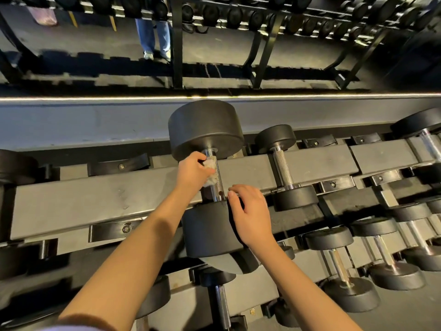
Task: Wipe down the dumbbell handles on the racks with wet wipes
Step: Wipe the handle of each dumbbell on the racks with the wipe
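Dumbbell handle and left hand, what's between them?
A crumpled wet wipe, which the left hand presses against the dumbbell handle; the head view shows it.

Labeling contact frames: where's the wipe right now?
Head view, centre: the wet wipe is held by the left hand against the big dumbbell's handle, just below its far head and above the right hand.

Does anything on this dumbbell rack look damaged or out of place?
Only small things: the big dumbbell's handle has a dark spot near its lower end, perhaps grime or rust, and the wipe in the left hand looks crumpled.
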A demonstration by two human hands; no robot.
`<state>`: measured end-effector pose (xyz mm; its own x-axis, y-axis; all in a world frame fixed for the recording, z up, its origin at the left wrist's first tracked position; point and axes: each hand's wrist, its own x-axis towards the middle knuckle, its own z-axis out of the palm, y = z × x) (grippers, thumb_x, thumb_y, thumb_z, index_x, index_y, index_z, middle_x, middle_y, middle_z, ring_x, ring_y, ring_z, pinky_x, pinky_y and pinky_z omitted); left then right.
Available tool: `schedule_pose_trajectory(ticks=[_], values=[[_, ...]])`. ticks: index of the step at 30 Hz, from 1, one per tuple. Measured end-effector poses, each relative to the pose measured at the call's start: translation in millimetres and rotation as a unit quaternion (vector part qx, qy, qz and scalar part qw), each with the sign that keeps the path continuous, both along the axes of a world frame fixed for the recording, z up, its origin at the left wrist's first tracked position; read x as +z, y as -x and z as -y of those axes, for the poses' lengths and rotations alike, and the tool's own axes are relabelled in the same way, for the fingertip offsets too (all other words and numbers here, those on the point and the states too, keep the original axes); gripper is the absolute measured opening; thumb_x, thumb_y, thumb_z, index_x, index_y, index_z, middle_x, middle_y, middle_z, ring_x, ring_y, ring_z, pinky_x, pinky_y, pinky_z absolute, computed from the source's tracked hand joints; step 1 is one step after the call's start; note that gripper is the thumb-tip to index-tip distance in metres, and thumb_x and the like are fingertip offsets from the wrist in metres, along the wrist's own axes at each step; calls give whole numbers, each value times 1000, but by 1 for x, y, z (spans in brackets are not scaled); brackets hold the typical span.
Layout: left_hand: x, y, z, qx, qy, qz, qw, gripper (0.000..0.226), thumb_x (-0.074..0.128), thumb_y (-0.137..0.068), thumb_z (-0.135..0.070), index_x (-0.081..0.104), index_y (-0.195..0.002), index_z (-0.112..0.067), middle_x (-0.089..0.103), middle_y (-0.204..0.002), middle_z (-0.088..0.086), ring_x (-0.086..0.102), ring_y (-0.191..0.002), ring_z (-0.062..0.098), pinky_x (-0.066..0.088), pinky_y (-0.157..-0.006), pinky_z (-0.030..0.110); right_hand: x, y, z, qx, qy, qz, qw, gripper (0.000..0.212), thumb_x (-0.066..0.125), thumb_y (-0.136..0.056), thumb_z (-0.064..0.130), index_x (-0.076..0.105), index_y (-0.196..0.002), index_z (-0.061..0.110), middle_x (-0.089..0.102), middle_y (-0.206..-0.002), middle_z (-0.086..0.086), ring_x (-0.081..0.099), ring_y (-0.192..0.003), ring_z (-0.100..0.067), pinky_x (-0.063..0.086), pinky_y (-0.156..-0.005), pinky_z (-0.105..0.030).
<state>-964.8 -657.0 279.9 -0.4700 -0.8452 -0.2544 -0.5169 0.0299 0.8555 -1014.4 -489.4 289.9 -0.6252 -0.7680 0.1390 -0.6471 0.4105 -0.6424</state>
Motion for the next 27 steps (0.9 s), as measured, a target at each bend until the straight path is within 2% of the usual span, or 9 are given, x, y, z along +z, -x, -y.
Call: schedule_pose_trajectory(ticks=[3, 6, 9, 11, 13, 15, 20, 25, 27], values=[[-3, 0, -8, -20, -10, 14, 1000, 14, 72, -82, -9, 62, -90, -4, 61, -77, 9, 60, -62, 17, 45, -45, 15, 0, 0, 0, 1, 2, 3, 1000, 50, 30, -90, 49, 67, -104, 18, 64, -106, 7, 50, -103, -9, 38, -92, -29], [-8, -5, -14, -35, 1, 26, 999, 17, 73, -81, -10, 62, -82, 3, 63, -75, 13, 65, -67, 25, 54, -58, 25, -1, 1, 0, 0, 4, 3, 1000, 49, 30, -90, 49, 66, -104, 19, 64, -105, 8, 49, -102, -8, 39, -92, -30], [-5, -2, -8, -9, 19, -4, 1000, 13, 70, -83, -11, 63, -79, 0, 61, -71, 7, 61, -61, 14, 43, -43, 10, 0, 0, -1, 0, 6, 8, 1000, 48, 31, -90, 49, 66, -103, 20, 63, -104, 9, 48, -102, -6, 39, -91, -29], [-4, 3, -3, 22, 18, -27, 999, 14, 67, -86, -13, 62, -78, -2, 62, -74, 6, 62, -64, 10, 42, -44, 7, 0, 0, -1, -1, 7, 14, 1000, 47, 31, -90, 49, 66, -102, 20, 63, -104, 10, 48, -101, -6, 40, -91, -30], [-5, 5, -3, 29, 6, -44, 999, 16, 66, -86, -13, 62, -77, 0, 65, -76, 11, 66, -67, 15, 53, -53, 18, 0, 1, -1, -1, 6, 11, 1000, 45, 32, -91, 48, 66, -101, 21, 63, -103, 11, 49, -101, -7, 40, -91, -31], [-9, 3, -8, 10, 21, -18, 1000, 17, 65, -86, -14, 61, -73, -3, 64, -70, 8, 65, -68, 19, 56, -61, 30, 0, 1, 0, -1, 9, 8, 1000, 45, 33, -91, 47, 67, -100, 20, 64, -102, 10, 49, -100, -7, 41, -91, -32], [-11, -8, -18, -63, 53, 59, 995, 12, 67, -86, -20, 62, -76, -14, 56, -70, -2, 53, -68, 14, 34, -50, 15, 1, 1, 0, 4, 9, 10, 1000, 43, 33, -91, 46, 67, -97, 19, 63, -98, 10, 49, -96, -8, 41, -89, -33], [-1, -1, -8, 0, 38, 13, 999, 12, 68, -84, -19, 65, -82, -7, 61, -75, 2, 63, -74, 19, 54, -65, 30, 2, 0, -1, 6, 8, 9, 1000, 46, 31, -90, 48, 66, -95, 19, 63, -96, 10, 48, -94, -8, 41, -87, -32], [2, 1, -11, -4, 35, 11, 999, 14, 65, -87, -16, 62, -80, -3, 58, -71, 1, 62, -67, 16, 53, -60, 22, 1, 0, -1, 6, 7, 9, 1000, 47, 31, -90, 49, 67, -95, 19, 63, -95, 9, 49, -95, -9, 41, -87, -32]])
